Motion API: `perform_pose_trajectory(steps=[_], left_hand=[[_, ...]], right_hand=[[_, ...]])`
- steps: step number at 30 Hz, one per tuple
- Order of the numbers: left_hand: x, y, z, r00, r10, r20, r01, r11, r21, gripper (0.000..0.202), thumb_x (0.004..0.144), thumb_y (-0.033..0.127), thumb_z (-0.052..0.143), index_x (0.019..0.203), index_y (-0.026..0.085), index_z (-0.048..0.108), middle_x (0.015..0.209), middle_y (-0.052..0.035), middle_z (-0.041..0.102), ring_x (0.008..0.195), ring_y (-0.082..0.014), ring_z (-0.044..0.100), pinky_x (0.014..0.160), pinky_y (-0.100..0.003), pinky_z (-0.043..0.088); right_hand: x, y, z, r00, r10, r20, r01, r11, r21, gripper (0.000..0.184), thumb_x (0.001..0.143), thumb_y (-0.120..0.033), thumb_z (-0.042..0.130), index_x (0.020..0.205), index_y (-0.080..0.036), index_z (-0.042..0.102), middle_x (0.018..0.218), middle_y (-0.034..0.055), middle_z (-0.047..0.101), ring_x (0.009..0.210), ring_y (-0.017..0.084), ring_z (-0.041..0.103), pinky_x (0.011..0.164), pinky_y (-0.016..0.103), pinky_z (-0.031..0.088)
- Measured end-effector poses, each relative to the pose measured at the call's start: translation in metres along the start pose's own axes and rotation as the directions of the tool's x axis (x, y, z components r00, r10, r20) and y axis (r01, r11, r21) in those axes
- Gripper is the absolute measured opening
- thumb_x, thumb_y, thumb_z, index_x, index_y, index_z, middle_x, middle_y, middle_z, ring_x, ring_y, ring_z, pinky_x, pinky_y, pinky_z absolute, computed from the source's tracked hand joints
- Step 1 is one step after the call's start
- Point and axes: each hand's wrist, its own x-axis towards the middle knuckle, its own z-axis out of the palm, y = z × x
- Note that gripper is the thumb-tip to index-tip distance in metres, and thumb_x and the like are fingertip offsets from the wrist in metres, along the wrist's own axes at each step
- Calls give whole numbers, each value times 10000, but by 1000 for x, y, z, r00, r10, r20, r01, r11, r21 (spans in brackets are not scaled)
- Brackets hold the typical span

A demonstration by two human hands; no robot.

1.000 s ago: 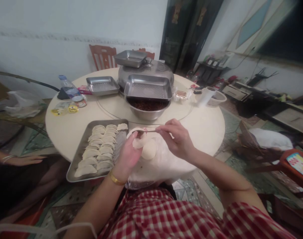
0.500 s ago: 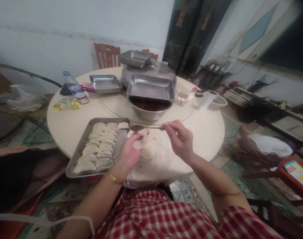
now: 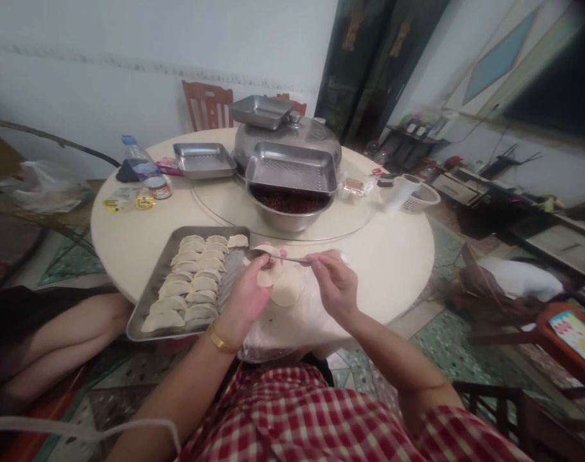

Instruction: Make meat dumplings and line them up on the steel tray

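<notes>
A round dumpling wrapper [image 3: 267,276] rests in my left hand [image 3: 248,287], its fingers curled around the dough. Pinched by its handle, a metal spoon [image 3: 295,259] extends leftward from my right hand [image 3: 335,286], and its bowl lies over the wrapper. Filling on the spoon is partly hidden by my left thumb. More pale wrappers [image 3: 287,287] lie on the table just below and right of my left hand. To the left, a metal tray [image 3: 145,301] bears rows of folded dumplings [image 3: 206,283]. Behind my hands stands a steel bowl [image 3: 292,222] of dark filling [image 3: 295,204].
One empty metal tray [image 3: 292,168] leans over the bowl. Another tray [image 3: 204,160] and a large lidded pan [image 3: 316,138] are farther back. A bottle [image 3: 138,163] and a can [image 3: 158,188] stand left, a white basket [image 3: 422,196] right. Someone's bare legs [image 3: 76,327] are beside the table.
My right hand has moved left and down, bringing the spoon from above the wrapper down to it. At the left, the other person's dark clothing and arm have shifted, showing the legs.
</notes>
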Motion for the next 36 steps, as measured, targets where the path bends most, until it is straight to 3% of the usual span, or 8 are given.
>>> perform_pose_trajectory(steps=[4, 8, 14, 19, 28, 30, 32, 36], left_hand=[[-1, 0, 2, 999, -4, -37, 5, 1000, 27, 195, 798, 30, 535, 765, 143, 691, 705, -20, 721, 727, -131, 691, 809, -243, 558], [-5, 6, 4, 998, -41, -40, 42, 999, 25, 229, 802, 28, 480, 720, 110, 678, 767, -80, 741, 778, -167, 709, 851, -301, 574], [-7, 17, 1, 996, -83, -40, 81, 995, -49, 288, 834, 92, 434, 962, 92, 692, 898, -128, 753, 882, -225, 726, 816, -360, 601], [-10, 18, 0, 997, -79, -14, 79, 996, -39, 403, 840, 78, 428, 1185, 109, 634, 937, -124, 754, 842, -191, 725, 796, -317, 593], [-15, 24, 6, 996, -93, -2, 93, 992, -83, 375, 974, 296, 370, 1157, 86, 622, 936, -130, 756, 929, -249, 723, 831, -364, 589], [-15, 24, 7, 995, -99, -8, 98, 992, -73, 377, 978, 303, 363, 1162, 108, 627, 915, -117, 760, 929, -243, 720, 826, -349, 588], [-14, 24, 7, 994, -113, -13, 112, 992, -60, 381, 980, 312, 358, 1157, 116, 632, 913, -120, 760, 921, -245, 720, 815, -346, 590], [-11, 22, 6, 992, -121, -32, 119, 991, -55, 386, 973, 279, 357, 1129, 59, 633, 982, -183, 746, 969, -265, 713, 828, -355, 589]], right_hand=[[1, -2, 3, 999, -13, -36, 14, 1000, 8, 172, 915, -188, 571, 955, -250, 726, 825, 27, 752, 783, 161, 672, 708, 313, 563], [9, -6, -3, 998, 9, -64, -9, 1000, 2, 174, 922, -192, 572, 948, -251, 733, 855, 27, 754, 824, 161, 679, 746, 323, 561], [9, -9, -24, 998, -45, -52, 46, 999, 19, 208, 920, -152, 557, 969, -262, 728, 853, 18, 758, 813, 165, 660, 731, 338, 550], [4, -10, -36, 984, -167, 60, 169, 985, -27, 262, 906, -117, 557, 1043, -274, 715, 890, 26, 774, 771, 174, 599, 678, 349, 520], [12, -12, -54, 975, -209, 69, 211, 977, -15, 279, 913, -158, 557, 1081, -326, 703, 905, 26, 777, 789, 207, 603, 650, 387, 514], [18, -15, -59, 967, -235, 98, 241, 969, -49, 274, 912, -164, 564, 1072, -330, 712, 917, 21, 775, 779, 201, 599, 656, 383, 502], [30, -14, -61, 972, -231, 31, 233, 967, -100, 258, 922, -176, 561, 1049, -331, 723, 902, 13, 762, 772, 188, 599, 669, 369, 489], [77, 19, -50, 973, -218, -79, 189, 943, -273, 181, 934, -244, 565, 966, -285, 739, 872, 18, 732, 827, 189, 618, 762, 364, 486]])
